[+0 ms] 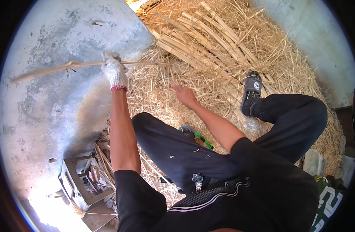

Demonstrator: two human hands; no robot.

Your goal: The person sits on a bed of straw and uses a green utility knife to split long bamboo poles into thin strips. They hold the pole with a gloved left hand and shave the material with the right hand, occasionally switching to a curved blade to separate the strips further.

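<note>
I watch 2 hands at work from the head view. The left hand (115, 70), in a white knitted glove with a red cuff edge, is closed around 1 long, thin strip (86, 63). That strip runs crosswise at the upper left: its blurred left part shows against the pale, stained surface (69, 34), and its right part reaches over the shavings (148, 83). The right hand (185, 96) is bare, near the strip's right end, with its fingers curled; a slim piece shows just above them, but I cannot tell what it is or whether they grip it.

Ahead of the right hand I have a fanned pile of split lengths (210, 36) on the shavings. A dark shoe (251, 92) stands at its lower right. Nearer the body, 1 green-handled tool (203, 141) shows between the legs, and a wristwatch (198, 178) sits at the lap.
</note>
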